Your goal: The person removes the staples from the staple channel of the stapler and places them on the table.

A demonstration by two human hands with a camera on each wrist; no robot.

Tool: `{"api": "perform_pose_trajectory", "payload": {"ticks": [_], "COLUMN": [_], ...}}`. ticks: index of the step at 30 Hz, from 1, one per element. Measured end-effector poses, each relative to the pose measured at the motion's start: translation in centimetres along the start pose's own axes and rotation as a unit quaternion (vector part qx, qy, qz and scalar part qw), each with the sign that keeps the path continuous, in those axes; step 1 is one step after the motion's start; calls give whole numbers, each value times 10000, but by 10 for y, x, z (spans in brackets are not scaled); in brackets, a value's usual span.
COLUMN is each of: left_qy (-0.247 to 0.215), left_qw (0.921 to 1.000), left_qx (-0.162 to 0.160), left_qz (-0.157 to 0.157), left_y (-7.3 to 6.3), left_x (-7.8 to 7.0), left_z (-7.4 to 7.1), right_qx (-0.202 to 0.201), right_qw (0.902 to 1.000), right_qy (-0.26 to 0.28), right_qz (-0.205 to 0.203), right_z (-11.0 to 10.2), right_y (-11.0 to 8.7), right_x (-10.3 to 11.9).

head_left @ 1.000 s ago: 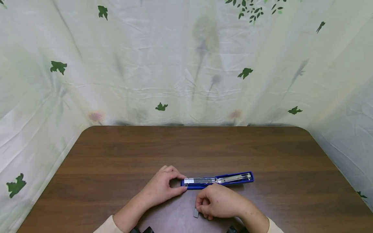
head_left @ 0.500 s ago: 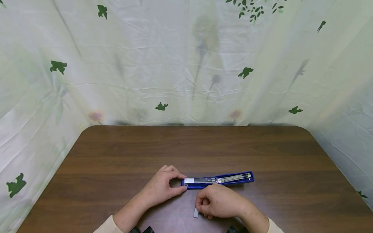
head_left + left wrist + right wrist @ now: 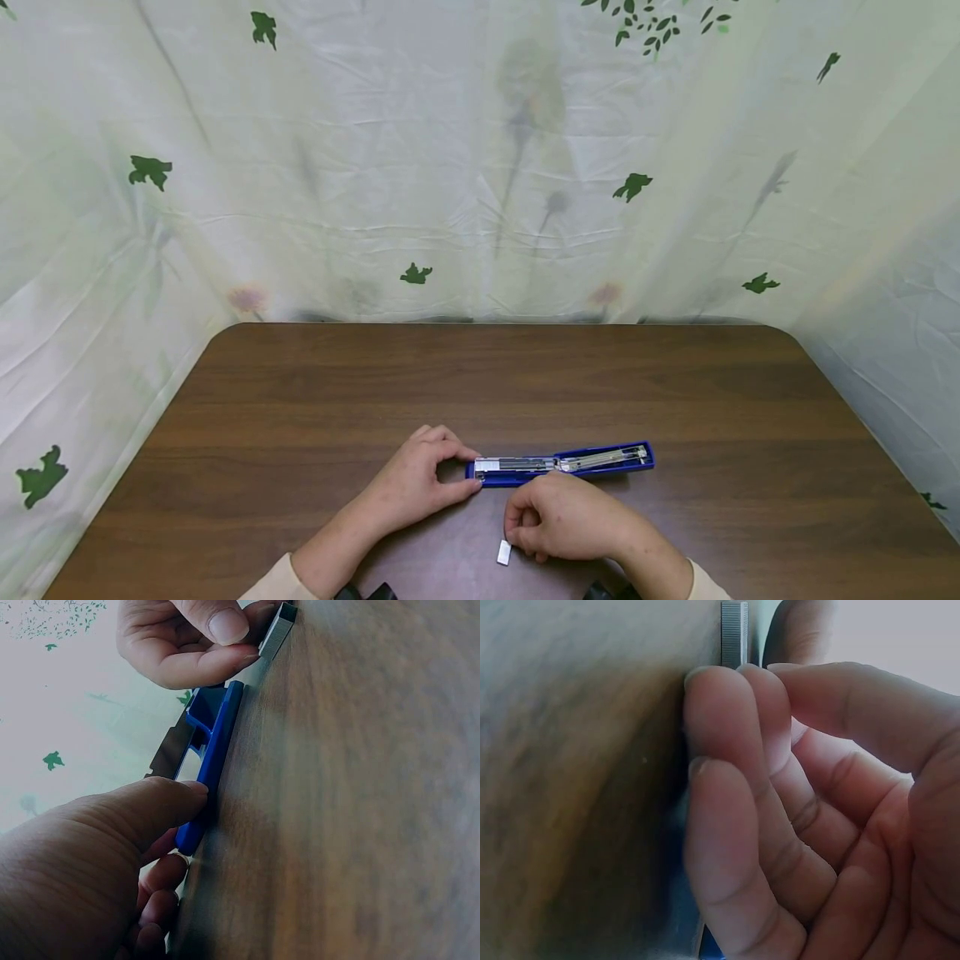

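Observation:
A blue stapler (image 3: 517, 481) lies opened out on the table, its metal magazine showing and its top cover swung back to the right. The thumb and fingers of my left hand (image 3: 420, 477) grip its left end from both sides. Nearer me, my right hand (image 3: 562, 518) pinches a short strip of staples (image 3: 504, 552) at its fingertips. In the left wrist view the strip of staples (image 3: 277, 631) shows its ridged side and hollow end, close over the table. The right wrist view shows the ridged strip (image 3: 735, 634) beyond the curled fingers (image 3: 724, 712).
The brown wooden table (image 3: 300, 383) stretches away to a rounded back edge. A pale curtain (image 3: 360, 183) with leaf and flower prints hangs behind it and along both sides. Dark objects (image 3: 367, 592) poke in at the bottom edge by the wrists.
The strip of staples has turned slightly in the right fingertips; its visible face has gone from grey to bright. Both hands and the stapler have stayed in place.

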State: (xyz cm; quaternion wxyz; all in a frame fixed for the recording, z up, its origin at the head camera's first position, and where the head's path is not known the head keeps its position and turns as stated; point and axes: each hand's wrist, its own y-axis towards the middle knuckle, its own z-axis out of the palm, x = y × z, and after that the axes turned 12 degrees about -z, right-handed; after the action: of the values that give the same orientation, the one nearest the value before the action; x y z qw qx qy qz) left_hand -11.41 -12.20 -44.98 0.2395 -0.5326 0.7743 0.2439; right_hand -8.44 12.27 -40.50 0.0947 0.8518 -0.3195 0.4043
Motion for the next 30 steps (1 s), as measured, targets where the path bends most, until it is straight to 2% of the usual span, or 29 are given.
{"api": "perform_pose_trajectory", "payload": {"ticks": [7, 17, 21, 30], "left_qy": [-10, -17, -12, 0], "left_qw": [10000, 9999, 10000, 10000], "left_qx": [33, 55, 26, 43], "left_qz": [-24, -82, -58, -66], "left_y": [0, 0, 0, 0], "left_x": [0, 0, 0, 1], "left_z": [0, 0, 0, 0], "right_qx": [-165, -1052, -1309, -1473], "right_qw": [9998, 9942, 9913, 9881], "right_qy": [-11, 57, -81, -406], "right_qz": [-57, -222, -71, 196], "right_z": [-1, -2, -2, -2], "right_y": [1, 5, 6, 6], "right_x": [1, 3, 3, 3]}}
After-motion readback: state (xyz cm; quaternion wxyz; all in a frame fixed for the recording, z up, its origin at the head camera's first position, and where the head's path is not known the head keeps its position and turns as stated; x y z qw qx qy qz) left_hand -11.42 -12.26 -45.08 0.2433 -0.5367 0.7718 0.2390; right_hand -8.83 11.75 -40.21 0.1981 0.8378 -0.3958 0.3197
